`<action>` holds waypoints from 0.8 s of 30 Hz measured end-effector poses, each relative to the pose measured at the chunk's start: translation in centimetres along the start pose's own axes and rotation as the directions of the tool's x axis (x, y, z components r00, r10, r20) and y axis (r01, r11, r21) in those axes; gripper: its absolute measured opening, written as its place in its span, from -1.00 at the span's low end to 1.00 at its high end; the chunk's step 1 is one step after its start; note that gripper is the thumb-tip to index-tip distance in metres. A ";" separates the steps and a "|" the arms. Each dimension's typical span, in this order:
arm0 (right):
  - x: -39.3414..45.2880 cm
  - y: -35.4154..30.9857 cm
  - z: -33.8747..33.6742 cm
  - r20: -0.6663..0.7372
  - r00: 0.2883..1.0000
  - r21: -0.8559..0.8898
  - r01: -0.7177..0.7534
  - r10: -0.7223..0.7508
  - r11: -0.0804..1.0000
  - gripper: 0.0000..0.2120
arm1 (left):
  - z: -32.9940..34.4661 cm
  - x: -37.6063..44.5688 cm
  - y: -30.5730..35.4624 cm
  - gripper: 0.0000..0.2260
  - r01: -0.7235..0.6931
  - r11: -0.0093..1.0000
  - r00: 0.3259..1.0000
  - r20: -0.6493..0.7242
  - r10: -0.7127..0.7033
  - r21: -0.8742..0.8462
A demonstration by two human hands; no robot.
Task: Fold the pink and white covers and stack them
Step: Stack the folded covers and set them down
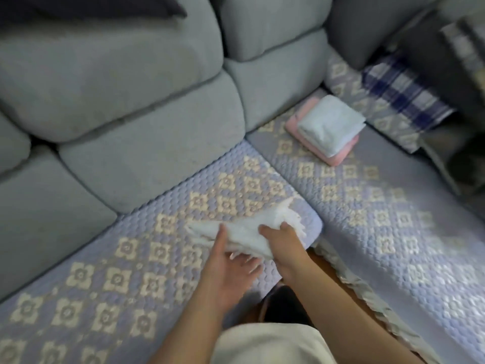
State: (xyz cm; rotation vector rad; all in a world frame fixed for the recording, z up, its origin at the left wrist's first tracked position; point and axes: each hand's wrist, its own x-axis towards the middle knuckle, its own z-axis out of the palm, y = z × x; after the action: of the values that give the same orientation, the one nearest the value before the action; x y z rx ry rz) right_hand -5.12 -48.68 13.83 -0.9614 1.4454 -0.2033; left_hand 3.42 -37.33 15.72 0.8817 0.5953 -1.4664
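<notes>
Grey sectional sofa [118,82], seats under a lilac quilted cover [136,264] with cream flower motifs. I log a white cover [249,232], bunched and blurred, at the seat's front corner. My left hand [231,261] lies at its near edge, thumb up across the cloth, fingers [252,269] spread just below it. My right hand [280,237] grips its right part, fingers curled into the folds. Stack on the corner seat: folded white cover [330,124] atop folded pink cover [338,156].
</notes>
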 end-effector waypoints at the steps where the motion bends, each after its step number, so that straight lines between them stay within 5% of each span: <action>1: 0.2 -0.7 -1.3 -0.010 0.999 0.040 0.037 -0.036 0.999 -0.34 | 2.9 0.8 -0.5 -0.46 -0.038 0.999 0.999 -0.018 0.038 0.009; 5: 3.3 -2.7 -8.0 0.108 0.994 0.380 -0.025 -0.017 0.925 -0.61 | 11.2 7.9 -1.7 -0.47 -0.186 0.978 0.959 -0.199 0.202 0.098; 9: 11.5 -4.2 -17.0 0.402 0.912 0.705 -0.365 0.083 0.608 -0.27 | 19.9 14.6 -3.2 -0.75 -0.174 0.979 0.967 -0.171 0.191 0.108; 12: 19.3 -7.5 -23.7 0.441 0.893 0.735 -0.419 0.093 0.533 -0.15 | 24.9 19.4 -4.3 -0.79 -0.103 0.985 0.976 -0.178 0.127 0.139; 15: 24.2 -13.9 -28.9 0.470 0.882 0.666 -0.369 0.020 0.648 -0.14 | 28.7 22.6 -4.9 -0.72 -0.019 0.965 0.975 -0.208 0.075 0.260; 19: 29.7 -23.4 -32.1 0.357 0.934 0.474 -0.174 -0.008 0.863 -0.61 | 35.4 27.4 -4.4 -0.70 -0.061 0.911 0.961 -0.221 0.163 0.408; 24: 35.2 -33.5 -35.5 0.087 0.969 0.474 0.163 -0.231 0.865 -0.62 | 45.8 32.0 -1.6 -0.63 -0.282 0.892 0.949 -0.033 0.313 0.352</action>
State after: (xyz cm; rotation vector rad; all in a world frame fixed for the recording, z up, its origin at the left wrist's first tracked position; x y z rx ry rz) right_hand -16.29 -107.84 15.47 -0.7073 1.0934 -0.5961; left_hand -4.10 -92.65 15.91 1.2595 0.2510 -1.2705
